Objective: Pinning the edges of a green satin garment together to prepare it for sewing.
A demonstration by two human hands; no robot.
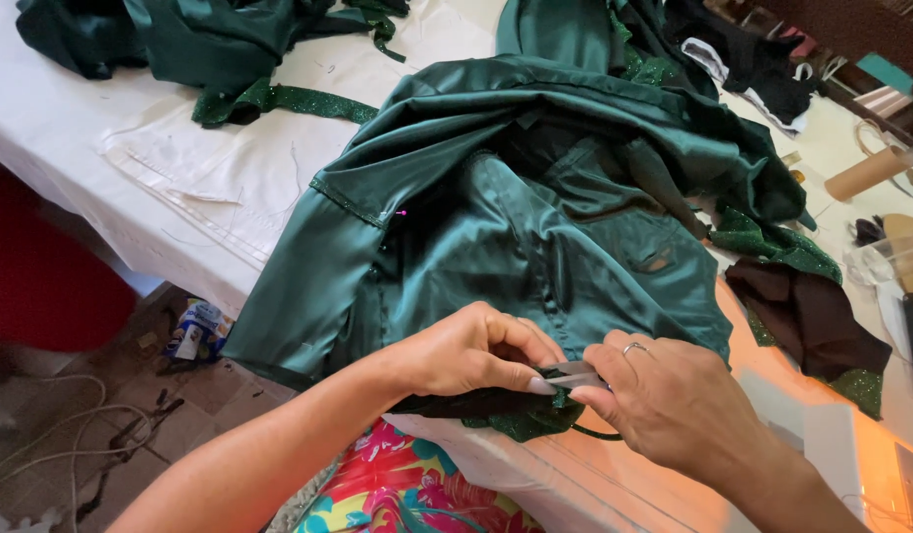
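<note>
Trimming stage, as I read it: my left hand (471, 350) pinches the dark green satin garment (516, 227) hem at the white cloth-covered table (229, 168) edge; my right hand (664, 400) grips small silver scissors (575, 373). Next cut needs taut fabric.

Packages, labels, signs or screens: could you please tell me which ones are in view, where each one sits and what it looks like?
Small crumpled blue, white and yellow package: on the tiled floor below the table's left edge, flattened and roughly rectangular.
Brown cardboard tube: on the white table at far right, cylindrical and plain.
No signs or screens are visible.
</note>
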